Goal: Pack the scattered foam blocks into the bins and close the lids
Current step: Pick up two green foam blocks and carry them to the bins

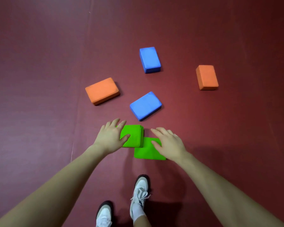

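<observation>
Two green foam blocks lie side by side on the dark red floor just ahead of my feet. My left hand point(111, 136) is over the left green block point(134, 135), thumb on its top and fingers spread past its far left edge. My right hand point(168, 142) is over the right green block point(146, 152), thumb on its top, fingers straight. Further out lie a blue block point(145, 105), a second blue block point(149, 59), an orange block point(102, 90) at the left and another orange block point(206, 77) at the right. No bin is in view.
The dark red floor mat point(39, 112) stretches all around, with a seam running down its left side. My two white shoes point(138, 192) stand close behind the green blocks.
</observation>
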The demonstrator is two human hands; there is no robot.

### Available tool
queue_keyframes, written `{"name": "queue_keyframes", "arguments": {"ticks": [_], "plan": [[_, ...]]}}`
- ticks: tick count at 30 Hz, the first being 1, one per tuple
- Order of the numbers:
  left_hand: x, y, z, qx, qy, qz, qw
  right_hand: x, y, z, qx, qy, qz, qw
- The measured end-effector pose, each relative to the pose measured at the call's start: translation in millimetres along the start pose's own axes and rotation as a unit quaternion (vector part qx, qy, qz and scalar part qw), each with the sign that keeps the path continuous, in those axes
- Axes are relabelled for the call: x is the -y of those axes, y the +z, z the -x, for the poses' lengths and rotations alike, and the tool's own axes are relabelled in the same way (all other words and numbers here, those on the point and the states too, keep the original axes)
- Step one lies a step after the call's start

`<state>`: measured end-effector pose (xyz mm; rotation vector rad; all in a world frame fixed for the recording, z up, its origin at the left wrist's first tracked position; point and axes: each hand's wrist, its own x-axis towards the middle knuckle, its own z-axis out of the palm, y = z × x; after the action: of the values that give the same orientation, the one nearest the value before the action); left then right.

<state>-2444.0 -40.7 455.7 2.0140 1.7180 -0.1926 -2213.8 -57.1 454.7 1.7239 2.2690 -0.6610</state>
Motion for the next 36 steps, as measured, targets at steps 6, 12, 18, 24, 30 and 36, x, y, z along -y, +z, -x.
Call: {"name": "queue_keyframes", "arguments": {"ticks": [6, 12, 18, 24, 30, 36], "plan": [[59, 130, -68, 0.031, 0.021, -0.016, 0.999, -20, 127, -80, 0.040, 0.020, 0.005, 0.999], [110, 261, -129, 0.053, 0.056, -0.018, 0.997, -34, 257, -154, 0.057, 0.006, 0.041, 0.997], [157, 359, -189, 0.056, 0.087, -0.046, 0.994, -52, 357, -212, 0.013, 0.009, 0.075, 0.997], [170, 385, -224, -0.062, 0.139, -0.045, 0.987, -62, 385, -235, -0.237, -0.025, 0.046, 0.970], [172, 381, -249, -0.309, 0.270, -0.086, 0.908, -49, 378, -258, -0.333, 0.058, -0.056, 0.939], [177, 381, -254, -0.282, 0.305, -0.132, 0.900, -48, 382, -257, -0.319, 0.058, -0.146, 0.934]]}}
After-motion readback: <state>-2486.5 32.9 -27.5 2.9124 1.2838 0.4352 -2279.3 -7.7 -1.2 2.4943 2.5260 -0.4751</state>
